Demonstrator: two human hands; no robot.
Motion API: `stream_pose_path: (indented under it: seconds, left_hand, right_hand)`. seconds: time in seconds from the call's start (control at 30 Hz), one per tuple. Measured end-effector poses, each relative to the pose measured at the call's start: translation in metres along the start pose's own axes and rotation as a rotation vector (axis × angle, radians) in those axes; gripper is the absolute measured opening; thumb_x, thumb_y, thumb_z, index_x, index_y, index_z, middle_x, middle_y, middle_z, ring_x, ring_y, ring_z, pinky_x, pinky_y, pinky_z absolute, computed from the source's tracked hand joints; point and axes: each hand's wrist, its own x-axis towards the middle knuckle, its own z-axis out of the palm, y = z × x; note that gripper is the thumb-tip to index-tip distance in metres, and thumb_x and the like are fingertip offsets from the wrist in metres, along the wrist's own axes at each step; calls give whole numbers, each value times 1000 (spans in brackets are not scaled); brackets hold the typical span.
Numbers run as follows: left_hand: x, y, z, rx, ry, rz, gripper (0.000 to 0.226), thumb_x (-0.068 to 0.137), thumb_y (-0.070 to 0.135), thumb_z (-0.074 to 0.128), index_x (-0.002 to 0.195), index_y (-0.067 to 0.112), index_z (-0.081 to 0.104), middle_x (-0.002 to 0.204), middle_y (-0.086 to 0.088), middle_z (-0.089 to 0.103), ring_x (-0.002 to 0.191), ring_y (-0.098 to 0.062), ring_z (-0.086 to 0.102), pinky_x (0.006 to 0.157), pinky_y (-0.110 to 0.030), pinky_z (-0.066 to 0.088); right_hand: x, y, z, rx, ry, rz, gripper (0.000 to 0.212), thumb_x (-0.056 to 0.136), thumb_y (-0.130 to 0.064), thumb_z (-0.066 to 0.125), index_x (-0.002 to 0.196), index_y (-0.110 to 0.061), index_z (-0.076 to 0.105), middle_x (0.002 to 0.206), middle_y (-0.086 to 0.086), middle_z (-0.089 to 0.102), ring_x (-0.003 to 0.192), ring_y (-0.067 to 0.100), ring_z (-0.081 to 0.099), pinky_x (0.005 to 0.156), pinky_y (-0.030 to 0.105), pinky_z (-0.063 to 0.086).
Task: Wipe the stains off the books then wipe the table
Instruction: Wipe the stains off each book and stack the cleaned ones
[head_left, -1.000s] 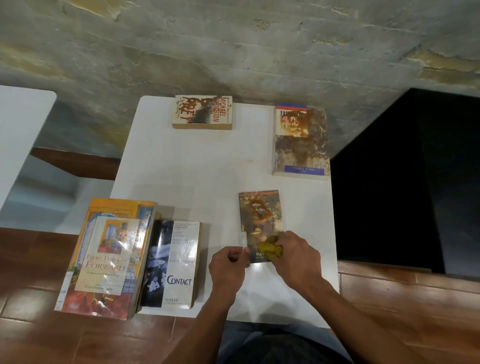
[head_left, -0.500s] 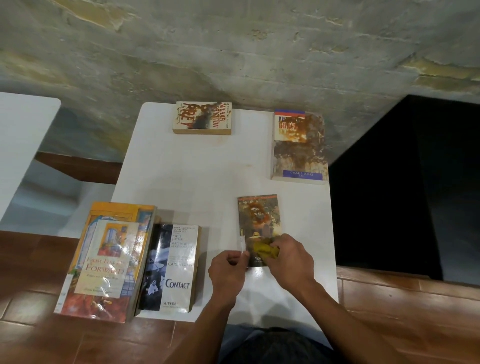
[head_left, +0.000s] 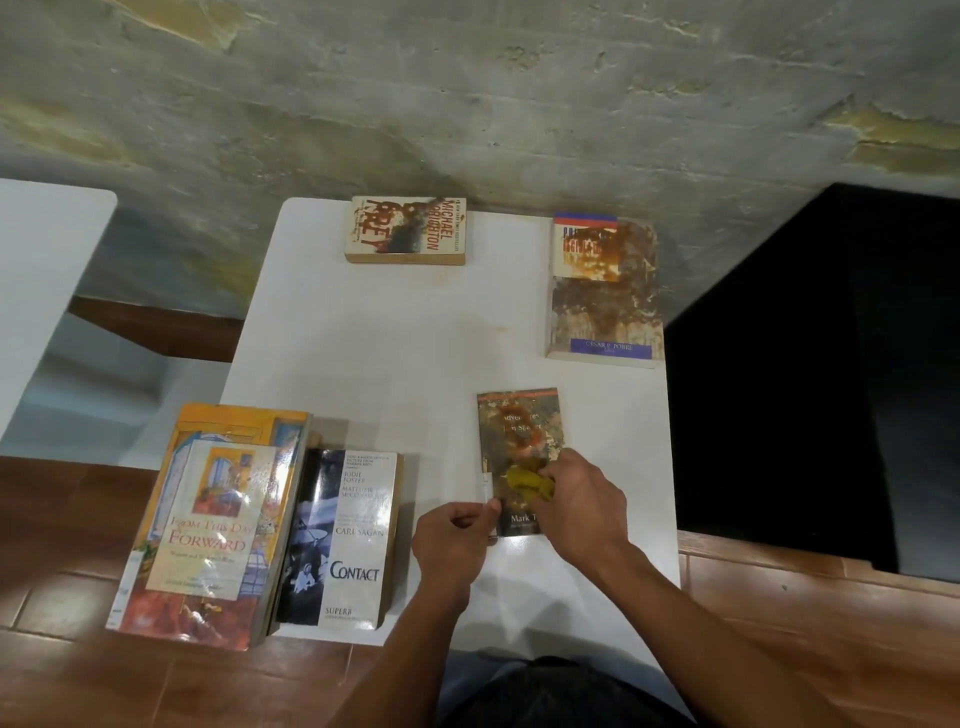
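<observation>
A small stained paperback (head_left: 519, 431) lies near the front right of the white table (head_left: 395, 364). My right hand (head_left: 582, 504) grips a yellow cloth (head_left: 524, 480) and presses it on the lower half of that cover. My left hand (head_left: 452, 540) pinches the book's lower left edge and holds it down. Two more stained books lie farther back: a Crichton paperback (head_left: 408, 231) at the rear middle and a larger brown-blotched book (head_left: 605, 291) at the rear right.
At the front left a stack topped by "From This Day Forward" (head_left: 218, 525) overhangs the table edge, with the "Contact" paperback (head_left: 343, 540) beside it. Faint brownish marks show mid-table. A concrete wall stands behind, a black block (head_left: 810, 374) to the right, another white table (head_left: 47, 291) at left.
My right hand has slid the yellow cloth a little up the cover, from its bottom edge toward the middle. My left hand stays pinched on the book's edge.
</observation>
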Motion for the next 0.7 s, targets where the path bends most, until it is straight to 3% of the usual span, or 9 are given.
stream_pose_path:
  seconds: [0.13, 0.27, 0.33, 0.5, 0.7]
  left_hand:
    - [-2, 0, -1, 2, -4, -10, 13, 81, 41, 80, 81, 29, 75, 78, 11, 76, 72, -12, 74, 84, -42, 61]
    - [-1, 2, -2, -16, -26, -25, 15, 82, 40, 81, 82, 26, 76, 79, 9, 76, 68, -9, 74, 83, -39, 61]
    - [-1, 3, -3, -32, -29, -34, 16, 81, 38, 82, 83, 22, 77, 78, 8, 77, 68, -10, 74, 81, -37, 61]
    - [-1, 6, -4, -28, -37, -43, 18, 82, 34, 82, 86, 17, 78, 78, 7, 76, 62, -6, 72, 68, -24, 56]
    - [-1, 7, -5, -52, -44, -42, 16, 81, 33, 83, 81, 18, 78, 75, 7, 76, 63, -10, 73, 73, -31, 61]
  right_hand:
    - [-14, 16, 6, -37, -55, -20, 27, 86, -44, 70, 108, -30, 65, 101, -13, 60, 83, 10, 61, 64, 22, 44]
    - [6, 10, -8, -45, -5, 33, 21, 88, -42, 67, 98, -23, 63, 89, -10, 51, 85, 16, 62, 64, 26, 37]
    - [18, 3, -16, -42, 35, 64, 25, 87, -41, 68, 97, -21, 59, 91, -6, 56, 87, 18, 62, 66, 27, 37]
    - [9, 3, -15, -139, -1, -60, 19, 90, -34, 66, 104, -21, 67, 101, -7, 56, 88, 17, 62, 69, 27, 46]
    - [22, 7, -18, -148, 62, -26, 14, 91, -32, 63, 100, -21, 66, 91, -8, 48, 83, 16, 59, 62, 26, 37]
